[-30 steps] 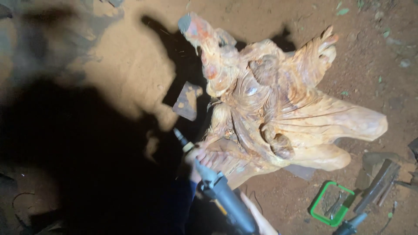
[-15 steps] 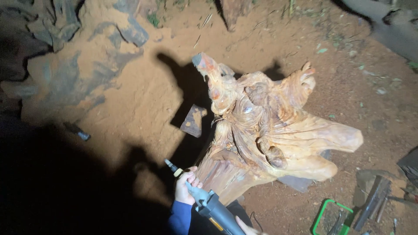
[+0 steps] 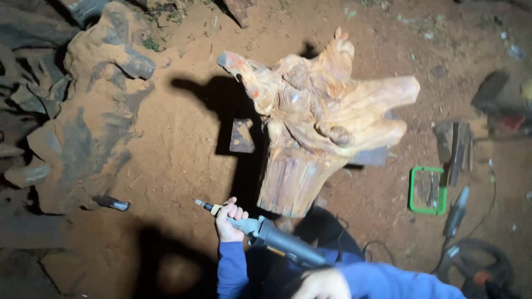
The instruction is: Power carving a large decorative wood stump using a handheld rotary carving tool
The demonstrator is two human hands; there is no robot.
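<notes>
Left hand (image 3: 229,220) now drawn back from gnarled orange root carving (image 3: 316,119), fist wrapped round grey rotary tool (image 3: 266,232), right hand (image 3: 321,283) blurred, grip unclear, sandy floor (image 3: 183,144).

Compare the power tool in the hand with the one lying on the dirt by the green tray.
The held rotary tool is gripped near its tip by the left hand and points left, clear of the ground; the lying tool rests untouched beside the green tray, pointing up the frame. The held one looks thicker-bodied. Both are slim, dark and grey.
</notes>
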